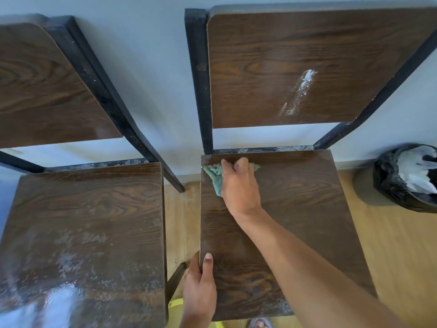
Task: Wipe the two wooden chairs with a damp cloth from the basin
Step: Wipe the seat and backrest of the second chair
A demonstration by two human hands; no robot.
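Note:
Two dark wooden chairs with black metal frames stand side by side against a pale wall. My right hand presses a green cloth flat on the far left corner of the right chair's seat. My left hand grips that seat's front left edge, thumb on top. The right chair's backrest carries a white dusty streak. The left chair's seat shows whitish dust patches and glare near its front. The basin is out of view.
A black bag with white material inside sits on the wooden floor to the right of the chairs. A narrow strip of floor separates the two seats. A sandalled foot and something yellow show at the bottom edge.

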